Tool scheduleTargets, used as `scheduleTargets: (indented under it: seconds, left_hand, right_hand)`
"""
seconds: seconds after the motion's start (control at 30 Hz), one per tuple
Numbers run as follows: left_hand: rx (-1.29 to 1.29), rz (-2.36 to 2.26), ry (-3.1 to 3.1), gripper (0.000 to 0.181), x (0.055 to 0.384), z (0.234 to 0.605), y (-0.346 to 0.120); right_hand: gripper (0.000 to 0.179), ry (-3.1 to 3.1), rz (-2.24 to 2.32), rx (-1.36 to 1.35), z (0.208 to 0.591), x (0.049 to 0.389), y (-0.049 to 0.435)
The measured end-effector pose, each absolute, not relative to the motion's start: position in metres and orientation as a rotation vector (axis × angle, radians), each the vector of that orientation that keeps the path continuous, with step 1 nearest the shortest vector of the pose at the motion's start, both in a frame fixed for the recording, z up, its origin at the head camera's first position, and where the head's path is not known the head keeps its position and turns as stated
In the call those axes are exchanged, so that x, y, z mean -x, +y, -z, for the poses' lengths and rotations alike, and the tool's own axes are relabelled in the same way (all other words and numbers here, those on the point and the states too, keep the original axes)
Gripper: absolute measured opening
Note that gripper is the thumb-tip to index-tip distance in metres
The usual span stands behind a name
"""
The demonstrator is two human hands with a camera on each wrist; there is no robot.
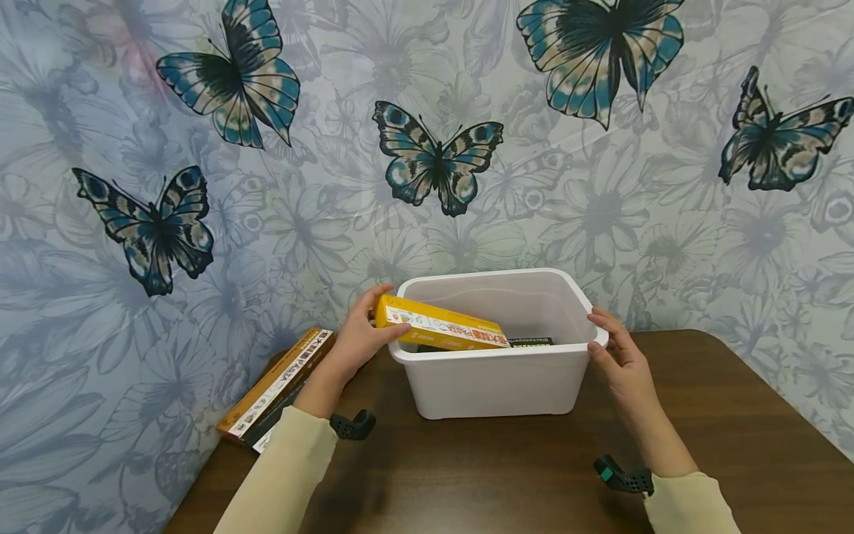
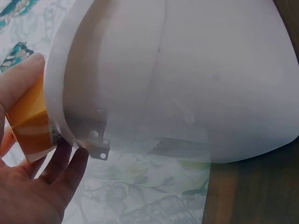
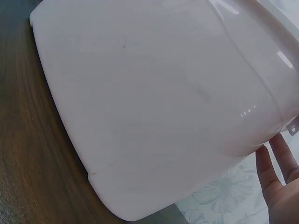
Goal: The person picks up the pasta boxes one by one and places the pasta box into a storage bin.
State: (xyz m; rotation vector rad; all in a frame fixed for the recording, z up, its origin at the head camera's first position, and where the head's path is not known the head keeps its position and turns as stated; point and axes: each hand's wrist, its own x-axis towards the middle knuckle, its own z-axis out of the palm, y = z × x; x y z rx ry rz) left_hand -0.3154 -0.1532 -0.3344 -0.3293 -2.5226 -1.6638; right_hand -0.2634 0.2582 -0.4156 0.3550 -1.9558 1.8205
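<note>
A yellow pasta box (image 1: 443,324) slants down into a white plastic bin (image 1: 497,386), its left end raised at the rim. My left hand (image 1: 356,337) holds that raised end between thumb and fingers; the left wrist view shows the orange-yellow box end (image 2: 32,122) within the grasp, fingertips close to the bin's rim. At the bin's right end, my right hand (image 1: 623,363) grips the rim with thumb and fingers. Lower in the bin, a dark box with "Blackpepper" lettering (image 1: 531,342) shows partly; the yellow box hides the rest.
Left of the bin, behind my left forearm, lie more pasta boxes (image 1: 280,386), one orange-brown and one dark, partly covered by the arm. The brown wooden table (image 1: 494,475) meets a wall covering (image 1: 333,245) with flowers and butterflies right behind the bin.
</note>
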Motion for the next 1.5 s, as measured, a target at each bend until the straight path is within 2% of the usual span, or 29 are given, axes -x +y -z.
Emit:
scheduleTargets:
  seconds: [0.17, 0.37, 0.77, 1.0, 1.2, 1.5]
  left_hand:
    - [0.279, 1.634, -2.554, 0.085, 0.325, 0.337, -0.148]
    - [0.244, 1.551, -2.599, 0.079, 0.338, 0.338, -0.140]
    - [0.259, 1.447, -2.711, 0.080, 0.354, 0.337, -0.124]
    - [0.339, 1.266, -2.784, 0.058, 0.362, 0.333, -0.119]
    - [0.367, 1.163, -2.818, 0.054, 0.365, 0.332, -0.117]
    - [0.279, 1.363, -2.713, 0.044, 0.362, 0.341, -0.118]
  right_hand:
    - [0.045, -1.978, -1.801, -0.353, 0.416, 0.264, 0.259]
    - [0.046, -2.017, -1.771, -0.372, 0.413, 0.262, 0.261]
    - [0.052, -2.150, -1.786, -0.533, 0.404, 0.266, 0.270]
    - [0.051, -2.216, -1.749, -0.610, 0.399, 0.271, 0.276]
    - [0.052, -2.239, -1.759, -0.645, 0.397, 0.274, 0.279]
    - [0.052, -2.259, -1.712, -0.650, 0.399, 0.279, 0.281]
